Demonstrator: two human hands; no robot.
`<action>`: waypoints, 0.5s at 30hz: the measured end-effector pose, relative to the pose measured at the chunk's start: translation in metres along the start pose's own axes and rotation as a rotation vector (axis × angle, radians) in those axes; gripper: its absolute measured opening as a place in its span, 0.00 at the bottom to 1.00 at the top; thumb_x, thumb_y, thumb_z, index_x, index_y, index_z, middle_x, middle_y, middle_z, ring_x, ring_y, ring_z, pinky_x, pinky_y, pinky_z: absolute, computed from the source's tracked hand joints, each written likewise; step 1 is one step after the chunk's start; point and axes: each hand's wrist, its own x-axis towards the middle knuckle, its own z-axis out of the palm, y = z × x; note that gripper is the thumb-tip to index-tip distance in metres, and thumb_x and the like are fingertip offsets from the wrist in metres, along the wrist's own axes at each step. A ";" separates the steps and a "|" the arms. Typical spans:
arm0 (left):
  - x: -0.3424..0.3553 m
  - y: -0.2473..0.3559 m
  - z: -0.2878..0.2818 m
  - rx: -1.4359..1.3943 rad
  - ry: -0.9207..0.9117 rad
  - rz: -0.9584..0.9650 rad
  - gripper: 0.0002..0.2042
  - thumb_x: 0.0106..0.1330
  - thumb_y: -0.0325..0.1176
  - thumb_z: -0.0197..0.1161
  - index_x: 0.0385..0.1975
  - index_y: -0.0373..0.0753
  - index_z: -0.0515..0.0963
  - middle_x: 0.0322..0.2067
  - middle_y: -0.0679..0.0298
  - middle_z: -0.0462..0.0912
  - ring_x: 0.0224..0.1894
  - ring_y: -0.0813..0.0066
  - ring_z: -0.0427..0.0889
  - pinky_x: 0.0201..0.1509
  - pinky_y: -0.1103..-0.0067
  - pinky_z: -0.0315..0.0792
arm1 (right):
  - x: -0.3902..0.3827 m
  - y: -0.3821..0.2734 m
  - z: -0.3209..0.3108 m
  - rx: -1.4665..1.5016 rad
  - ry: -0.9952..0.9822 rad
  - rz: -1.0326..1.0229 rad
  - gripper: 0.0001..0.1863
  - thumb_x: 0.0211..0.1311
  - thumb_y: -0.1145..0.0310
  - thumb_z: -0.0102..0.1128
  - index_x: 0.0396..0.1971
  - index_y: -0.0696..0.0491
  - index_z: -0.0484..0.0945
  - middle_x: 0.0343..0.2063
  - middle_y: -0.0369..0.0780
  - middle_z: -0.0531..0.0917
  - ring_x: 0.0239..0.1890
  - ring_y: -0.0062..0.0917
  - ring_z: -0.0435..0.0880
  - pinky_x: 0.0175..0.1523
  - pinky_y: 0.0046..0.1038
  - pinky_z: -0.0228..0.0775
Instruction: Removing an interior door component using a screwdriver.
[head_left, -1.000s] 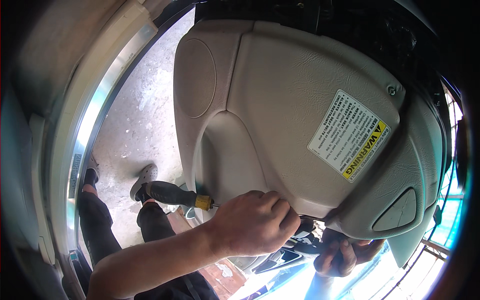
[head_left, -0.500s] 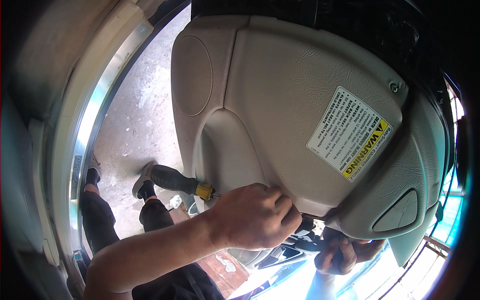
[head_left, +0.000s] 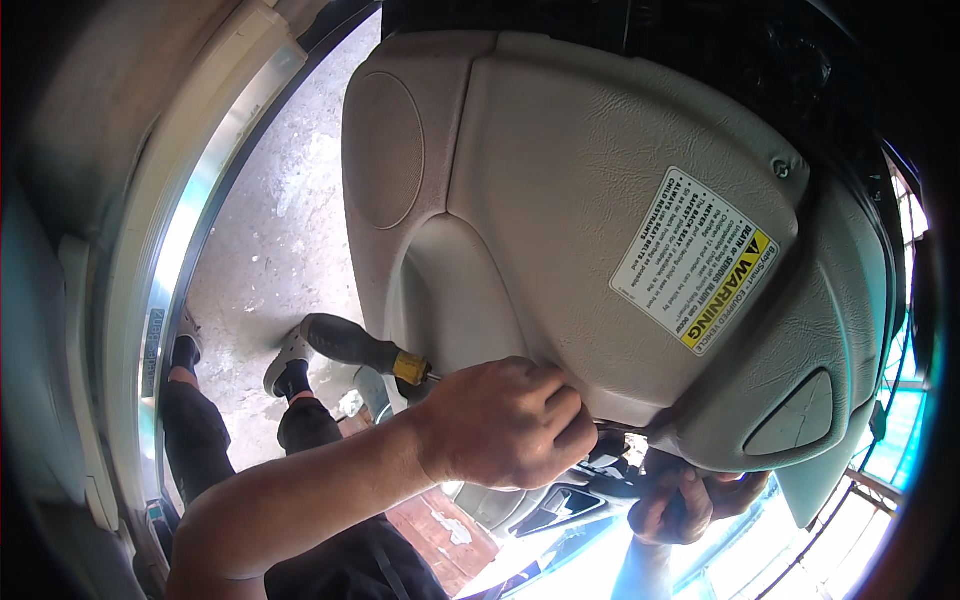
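Note:
My left hand (head_left: 505,425) is closed beside the lower edge of a grey-beige car interior trim panel (head_left: 560,210). It grips a screwdriver (head_left: 355,345) near the shaft; the black and yellow handle sticks out to the left, and the tip is hidden. Further right, my right hand (head_left: 675,505) has its fingers curled under the panel's lower edge. A dark shape lies by those fingers, and I cannot make out what they hold. On the panel's face are a white and yellow label (head_left: 695,260), an oval grille (head_left: 385,150) and a small screw (head_left: 782,168).
A pale door sill (head_left: 190,250) curves along the left, with concrete floor (head_left: 260,220) beyond it. My legs in dark trousers (head_left: 310,435) stretch across the lower left. Below my left hand lies a reddish-brown board (head_left: 445,535). Bright light glares at the lower right.
The trim panel and its label have shifted slightly up and left. My left hand and the screwdriver have risen a little; my right hand stays almost in place.

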 end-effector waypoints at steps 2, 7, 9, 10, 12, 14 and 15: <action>0.000 -0.002 0.001 -0.002 0.010 0.023 0.06 0.58 0.32 0.70 0.30 0.38 0.83 0.25 0.65 0.82 0.33 0.72 0.88 0.33 0.76 0.86 | -0.001 0.000 0.002 0.010 0.013 -0.001 0.21 0.80 0.58 0.49 0.61 0.48 0.84 0.78 0.64 0.53 0.79 0.68 0.60 0.75 0.64 0.70; 0.000 -0.005 0.001 0.014 -0.004 0.066 0.06 0.61 0.32 0.68 0.32 0.37 0.84 0.27 0.65 0.82 0.34 0.72 0.88 0.31 0.78 0.85 | -0.001 -0.011 0.002 0.046 0.014 0.128 0.17 0.73 0.61 0.57 0.57 0.42 0.86 0.78 0.57 0.52 0.82 0.62 0.52 0.81 0.67 0.54; 0.000 -0.005 0.002 0.010 0.015 0.063 0.06 0.61 0.32 0.68 0.32 0.37 0.83 0.27 0.66 0.82 0.34 0.73 0.87 0.30 0.78 0.84 | 0.003 -0.015 0.001 -0.008 -0.027 0.133 0.18 0.74 0.58 0.59 0.58 0.40 0.86 0.78 0.56 0.52 0.82 0.62 0.48 0.82 0.68 0.49; -0.001 -0.003 0.002 0.016 0.016 0.044 0.05 0.61 0.32 0.68 0.32 0.38 0.83 0.27 0.66 0.81 0.33 0.73 0.87 0.29 0.78 0.84 | 0.005 -0.017 -0.001 -0.042 -0.062 0.139 0.18 0.75 0.55 0.58 0.59 0.39 0.85 0.78 0.56 0.52 0.82 0.62 0.46 0.81 0.70 0.48; -0.002 0.001 0.003 0.036 0.023 0.015 0.05 0.61 0.32 0.68 0.32 0.39 0.82 0.27 0.67 0.81 0.32 0.74 0.86 0.29 0.78 0.83 | 0.011 -0.020 -0.002 -0.271 -0.120 -0.024 0.21 0.76 0.49 0.58 0.61 0.38 0.84 0.78 0.57 0.52 0.82 0.63 0.43 0.80 0.73 0.45; -0.004 0.005 0.003 0.060 0.019 -0.009 0.06 0.60 0.33 0.69 0.32 0.40 0.81 0.27 0.68 0.80 0.32 0.74 0.85 0.28 0.77 0.83 | 0.016 -0.023 0.000 -0.402 -0.152 -0.139 0.23 0.76 0.43 0.57 0.62 0.37 0.84 0.78 0.58 0.53 0.83 0.65 0.40 0.78 0.78 0.40; -0.005 0.007 0.004 0.073 0.018 -0.024 0.06 0.60 0.33 0.69 0.31 0.40 0.81 0.26 0.68 0.79 0.31 0.74 0.85 0.28 0.77 0.82 | 0.018 -0.024 0.001 -0.429 -0.196 -0.158 0.24 0.75 0.42 0.58 0.62 0.37 0.84 0.79 0.58 0.53 0.83 0.65 0.39 0.78 0.78 0.40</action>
